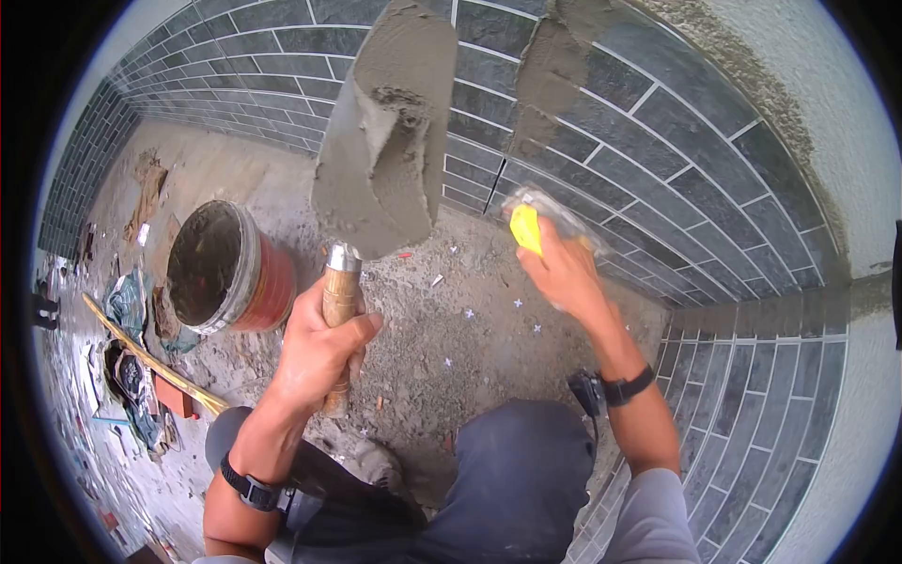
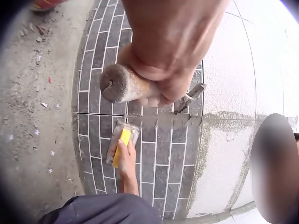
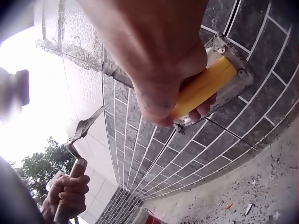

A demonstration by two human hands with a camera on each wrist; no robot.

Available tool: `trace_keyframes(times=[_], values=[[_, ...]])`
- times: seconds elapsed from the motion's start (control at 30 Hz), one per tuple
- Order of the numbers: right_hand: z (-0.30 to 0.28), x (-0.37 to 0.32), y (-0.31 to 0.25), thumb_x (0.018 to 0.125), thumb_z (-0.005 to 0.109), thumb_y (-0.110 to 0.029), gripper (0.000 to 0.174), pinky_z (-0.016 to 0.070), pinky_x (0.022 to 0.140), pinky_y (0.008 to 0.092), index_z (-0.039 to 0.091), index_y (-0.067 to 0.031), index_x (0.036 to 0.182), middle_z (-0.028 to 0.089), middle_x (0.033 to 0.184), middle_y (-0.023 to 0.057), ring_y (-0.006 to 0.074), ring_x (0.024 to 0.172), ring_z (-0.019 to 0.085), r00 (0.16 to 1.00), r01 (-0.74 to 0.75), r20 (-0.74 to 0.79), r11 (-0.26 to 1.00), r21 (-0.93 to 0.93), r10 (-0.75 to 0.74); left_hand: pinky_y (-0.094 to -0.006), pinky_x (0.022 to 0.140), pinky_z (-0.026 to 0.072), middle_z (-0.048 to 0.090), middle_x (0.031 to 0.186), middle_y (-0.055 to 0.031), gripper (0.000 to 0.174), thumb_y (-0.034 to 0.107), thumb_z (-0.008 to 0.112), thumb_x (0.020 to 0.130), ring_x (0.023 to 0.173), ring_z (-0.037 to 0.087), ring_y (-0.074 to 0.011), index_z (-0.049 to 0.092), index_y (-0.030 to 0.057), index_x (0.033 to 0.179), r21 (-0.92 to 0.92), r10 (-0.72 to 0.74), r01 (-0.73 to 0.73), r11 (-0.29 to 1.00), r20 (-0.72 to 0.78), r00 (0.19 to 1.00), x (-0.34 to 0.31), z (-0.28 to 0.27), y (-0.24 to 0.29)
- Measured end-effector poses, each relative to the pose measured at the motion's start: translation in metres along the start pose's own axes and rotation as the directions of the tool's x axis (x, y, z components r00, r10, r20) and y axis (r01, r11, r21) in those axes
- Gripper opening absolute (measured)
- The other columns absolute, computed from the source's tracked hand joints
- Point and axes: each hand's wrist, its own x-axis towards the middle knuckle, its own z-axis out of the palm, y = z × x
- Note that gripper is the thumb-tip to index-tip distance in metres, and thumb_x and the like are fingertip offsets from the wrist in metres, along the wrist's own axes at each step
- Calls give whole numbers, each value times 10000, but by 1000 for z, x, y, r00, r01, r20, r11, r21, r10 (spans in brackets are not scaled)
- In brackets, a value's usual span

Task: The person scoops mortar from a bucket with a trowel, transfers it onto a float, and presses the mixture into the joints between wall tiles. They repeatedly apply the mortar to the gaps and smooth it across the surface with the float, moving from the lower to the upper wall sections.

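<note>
My left hand (image 1: 315, 352) grips the wooden handle of a trowel (image 1: 340, 291). Its broad blade points up toward the wall and carries a heap of grey mortar (image 1: 390, 122). With my right hand (image 1: 568, 277) I hold a plastering float (image 3: 233, 88) by its yellow handle. The float's flat plate lies against the dark grey tiled wall (image 1: 648, 141), low down near a dark open joint. Wet mortar (image 1: 550, 75) is smeared in a band over the tiles above the float. In the right wrist view, the trowel in my left hand stands apart from the wall.
A red bucket (image 1: 268, 282) with mortar-coated insides stands on the dusty floor at left. Behind it lie a bamboo stick (image 1: 150, 352), a brick (image 1: 174, 398) and scraps. Several white tile spacers dot the floor (image 1: 442, 324). Another tiled wall (image 1: 752, 395) meets this one at right.
</note>
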Motion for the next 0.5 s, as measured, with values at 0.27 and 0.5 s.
trace_keyframes(times=[0.27, 0.5], values=[[12, 67, -4, 918, 593, -346, 482, 504, 604, 540, 518, 55, 1175, 657, 697, 248, 447, 654, 655, 983, -158, -156, 859, -487, 92, -249, 403, 391, 494, 628, 0, 207, 52, 684, 810, 429, 465, -91, 484, 56, 861, -144, -33, 32, 989, -8, 999, -1, -9, -5], [-50, 4, -40, 966, 519, -342, 441, 475, 538, 367, 550, 61, 1144, 616, 645, 147, 261, 530, 597, 942, -156, -255, 958, 242, 218, -253, 383, 399, 492, 590, -11, 208, 35, 674, 804, 400, 461, -108, 477, 62, 868, -218, -144, 179, 959, 166, 975, 0, -14, -16]])
